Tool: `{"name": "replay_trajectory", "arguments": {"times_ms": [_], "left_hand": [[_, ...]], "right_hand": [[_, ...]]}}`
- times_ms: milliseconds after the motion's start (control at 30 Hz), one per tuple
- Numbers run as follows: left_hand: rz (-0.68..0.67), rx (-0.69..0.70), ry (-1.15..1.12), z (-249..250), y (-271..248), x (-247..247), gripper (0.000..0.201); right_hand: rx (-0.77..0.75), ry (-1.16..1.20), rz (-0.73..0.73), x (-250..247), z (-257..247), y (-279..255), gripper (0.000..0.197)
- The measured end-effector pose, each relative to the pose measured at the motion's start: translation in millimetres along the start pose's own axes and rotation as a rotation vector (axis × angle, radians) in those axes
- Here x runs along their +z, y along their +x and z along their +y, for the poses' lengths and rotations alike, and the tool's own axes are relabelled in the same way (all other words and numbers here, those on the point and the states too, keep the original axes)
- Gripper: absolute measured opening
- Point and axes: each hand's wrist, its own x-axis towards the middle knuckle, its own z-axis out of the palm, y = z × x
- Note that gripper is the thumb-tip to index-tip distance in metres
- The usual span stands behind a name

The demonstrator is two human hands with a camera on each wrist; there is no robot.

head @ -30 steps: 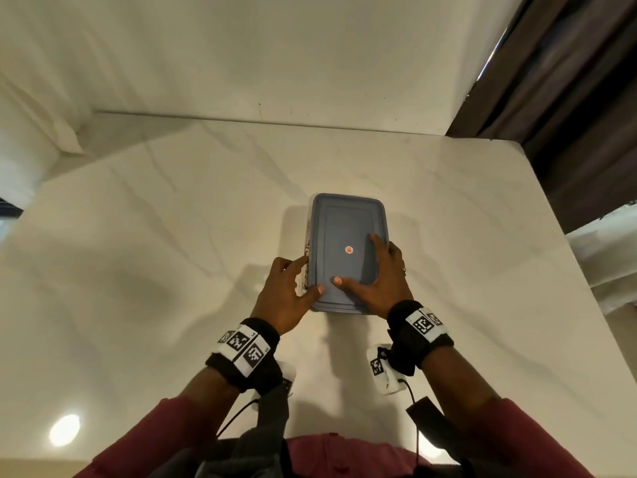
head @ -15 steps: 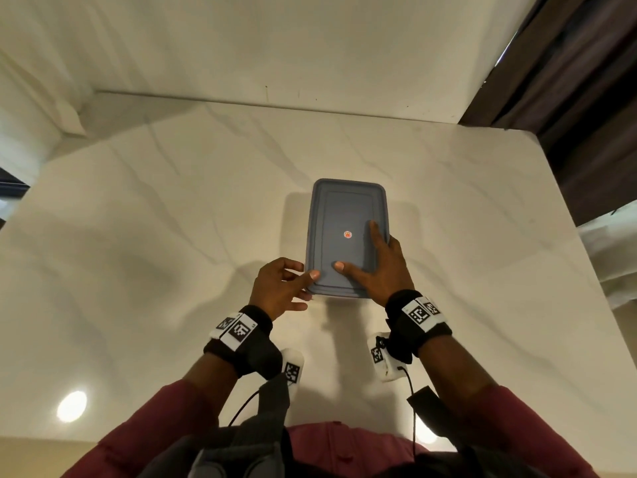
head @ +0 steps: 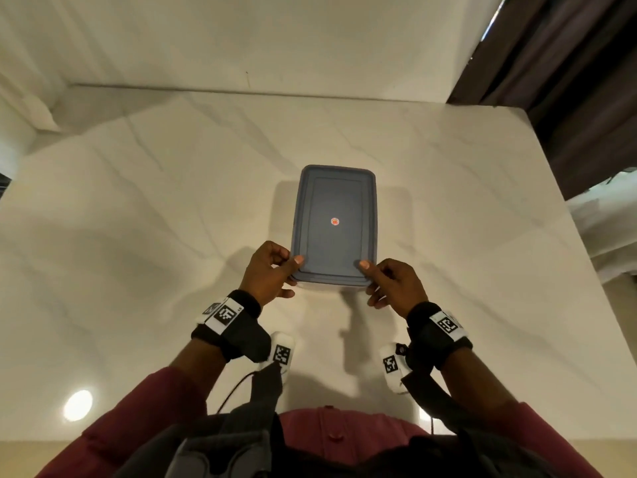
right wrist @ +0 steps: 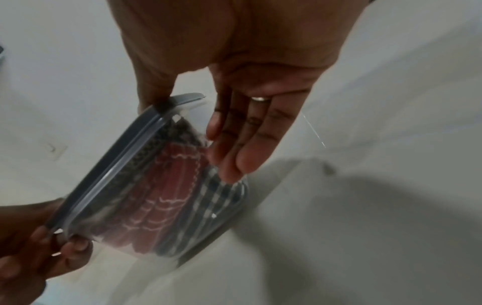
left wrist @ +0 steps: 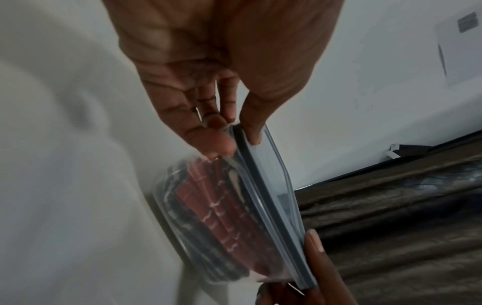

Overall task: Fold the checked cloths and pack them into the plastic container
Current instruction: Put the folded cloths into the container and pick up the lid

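Both of your hands pinch the near corners of the clear rectangular plastic container [head: 312, 288] on the white marble table [head: 138, 236]: your left hand [head: 267, 276] and right hand [head: 394, 284] each set a thumb on its grey-blue lid [head: 334, 201], fingers curled against the wall below. Folded red and dark checked cloths [right wrist: 167, 185] lie inside.

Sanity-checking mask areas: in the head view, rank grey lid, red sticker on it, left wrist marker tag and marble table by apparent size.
1. marble table, largest.
2. grey lid.
3. left wrist marker tag; it sits nearer the camera, so it looks bigger than it is.
4. red sticker, smallest.
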Motion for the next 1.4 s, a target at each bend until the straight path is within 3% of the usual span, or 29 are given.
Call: {"name": "replay_trajectory", "arguments": {"times_ms": [167,333,400,500,533,600,700,733,833,900,1033,1167,1233,1300,1400], "left_hand": [[0.004,0.018,0.039,-0.7,3.8,-1.1,0.023],[0.004,0.099,0.094,0.6,13.5,-3.5,0.019],[0.017,0.190,0.115,2.1,23.9,-12.5,0.014],[-0.067,0.296,0.241,5.4,32.7,-32.2,0.009],[-0.098,0.317,0.300,6.5,36.6,-38.1,0.011],[-0.126,0.331,0.386,8.3,46.7,-49.1,0.020],[-0.093,0.344,0.453,16.8,62.4,-62.7,0.028],[-0.091,0.356,0.481,20.7,64.9,-65.2,0.023],[-0.108,0.384,0.542,30.4,75.7,-67.6,0.003],[-0.105,0.398,0.547,30.4,83.6,-68.9,0.009],[-0.009,0.304,0.410,30.1,77.7,-68.1,0.006],[0.150,0.168,0.259,17.4,35.9,-55.6,0.032],[0.107,0.022,0.179,2.2,9.3,-48.9,0.047],[0.069,-0.111,0.066,-12.1,-11.8,-43.6,0.050],[0.110,-0.124,-0.008,-24.5,-16.6,-40.9,0.048]], "right_hand": [[0.000,0.147,-0.056,7.4,0.4,-3.7,0.044],[-0.022,0.128,-0.085,9.4,-5.0,-0.9,0.048],[-0.059,-0.012,-0.178,14.0,-6.6,-3.6,0.056],[-0.081,-0.503,-0.376,22.2,-15.6,-22.2,0.071],[-0.101,-0.639,-0.370,21.9,-20.1,-27.6,0.074],[-0.144,-0.691,-0.210,11.8,-29.0,-28.5,0.079],[-0.167,-0.446,0.205,-14.0,-26.8,-12.2,0.072],[-0.121,-0.383,0.252,-20.5,-23.2,-7.6,0.066],[0.044,-0.185,0.157,-29.7,-17.9,2.5,0.065],[0.054,-0.038,0.128,-35.5,-16.9,12.3,0.068],[0.030,-0.013,0.069,-33.9,-20.3,25.5,0.052],[0.057,0.096,0.034,-23.3,-16.0,25.6,0.045],[0.062,0.181,0.030,-19.0,-12.4,24.4,0.042],[0.040,0.240,0.025,-13.7,-6.5,24.8,0.038],[0.011,0.260,0.013,-8.9,-3.8,25.7,0.035]]}}
